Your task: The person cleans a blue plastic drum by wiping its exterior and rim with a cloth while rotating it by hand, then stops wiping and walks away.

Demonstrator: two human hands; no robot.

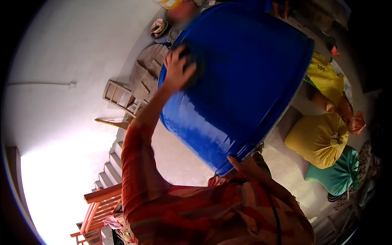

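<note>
A large blue drum (241,73) lies tilted in front of me, filling the middle of the view. On its upper left side is my left hand (178,67), fingers curved over a dark round pad (195,67) that is blurred and pressed to the surface. My right hand (244,166) holds the drum's near rim at the bottom, its thumb on the blue edge and the other fingers largely hidden.
Tied yellow (316,139) and green sacks (337,169) stand on the right. A wooden frame (118,96), a round wooden board (149,67) and grey steps (110,173) are on the left. An orange railing (96,210) is at lower left. Someone's feet (280,9) show at the top.
</note>
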